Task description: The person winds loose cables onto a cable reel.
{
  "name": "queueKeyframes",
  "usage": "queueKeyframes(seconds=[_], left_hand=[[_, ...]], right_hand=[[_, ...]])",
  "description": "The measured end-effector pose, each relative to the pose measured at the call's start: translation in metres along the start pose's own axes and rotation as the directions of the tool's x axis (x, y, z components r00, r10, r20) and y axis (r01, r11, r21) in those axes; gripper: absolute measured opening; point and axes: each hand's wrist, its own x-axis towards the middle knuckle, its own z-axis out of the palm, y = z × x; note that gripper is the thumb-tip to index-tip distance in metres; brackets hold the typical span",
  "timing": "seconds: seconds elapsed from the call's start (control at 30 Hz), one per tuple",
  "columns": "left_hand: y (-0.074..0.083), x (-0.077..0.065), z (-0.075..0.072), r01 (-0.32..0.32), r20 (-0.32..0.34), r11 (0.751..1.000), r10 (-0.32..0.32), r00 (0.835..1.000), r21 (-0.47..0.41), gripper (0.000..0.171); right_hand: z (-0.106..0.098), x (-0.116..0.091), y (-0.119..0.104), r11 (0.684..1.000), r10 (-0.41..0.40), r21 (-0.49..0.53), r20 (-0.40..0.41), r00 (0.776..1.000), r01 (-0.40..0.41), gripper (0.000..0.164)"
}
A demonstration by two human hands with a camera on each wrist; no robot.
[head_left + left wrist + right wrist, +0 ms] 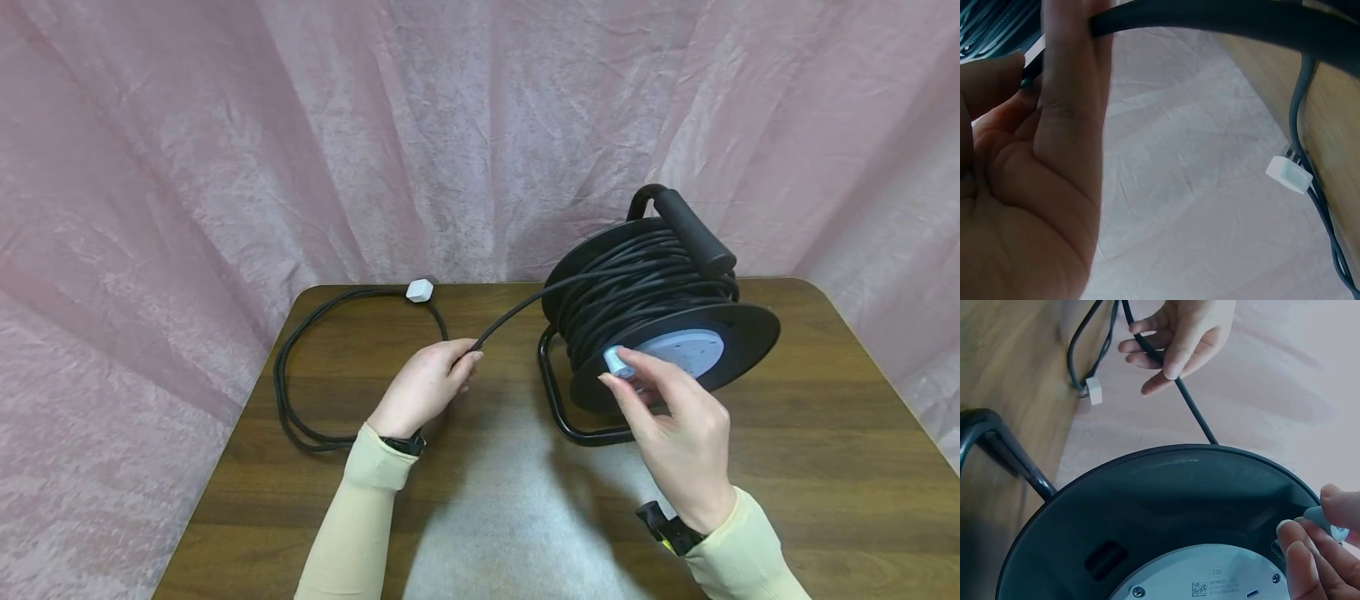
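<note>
The cable reel (645, 292) stands on the right half of the tabletop (825, 433), just beyond the right hand (675, 425) and to the far right of the left hand (426, 385). The right hand pinches the pale blue knob (617, 362) between thumb and fingertips, at the near left part of the reel's near disc. Just to the right of those fingers, the round pale socket panel (697, 350) is set in the same disc.

The left hand holds the black cable (517, 310) between thumb and fingers, well apart from the reel and to its left. From this grip the cable runs in a gentle curve, far and to the right, onto the wound coils.

Left of the left hand, more of the cable lies in a large loop on the tabletop. The white plug (420, 291) rests at the far end of that loop, by the tabletop's far edge, its pins showing in the left wrist view. The reel's black stand (558, 408) reaches down on its left side, between the two hands.
</note>
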Motion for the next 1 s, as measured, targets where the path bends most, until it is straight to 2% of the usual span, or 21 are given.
queueKeyframes(seconds=[0.13, 0.27, 0.5, 0.77, 1.0], left_hand=[[-0.001, 0.0, 0.001, 0.013, 0.012, 1.0, -0.013, 1.0, 0.002, 0.019], [-0.002, 0.0, 0.001, 0.02, 0.02, 1.0, -0.02, 1.0, 0.002, 0.018], [-0.004, 0.0, 0.002, 0.044, 0.035, 0.999, -0.044, 0.998, 0.005, 0.017], [-0.005, 0.0, 0.005, 0.05, 0.059, 0.999, -0.051, 0.997, 0.014, 0.026], [-0.005, 0.001, 0.006, 0.043, 0.064, 0.999, -0.044, 0.997, 0.019, 0.025]], right_hand=[[-0.001, 0.004, -0.004, 0.998, -0.019, 0.052, -0.029, 0.999, 0.02, 0.051], [-0.002, 0.005, -0.004, 0.995, 0.015, 0.097, -0.035, 0.999, -0.012, 0.053], [-0.006, 0.004, 0.004, 0.993, 0.097, 0.074, -0.044, 0.994, -0.094, 0.049], [-0.012, 0.012, 0.002, 0.989, 0.123, 0.094, -0.107, 0.987, -0.113, 0.046], [-0.016, 0.021, -0.007, 0.984, 0.156, 0.115, -0.149, 0.977, -0.139, 0.046]])
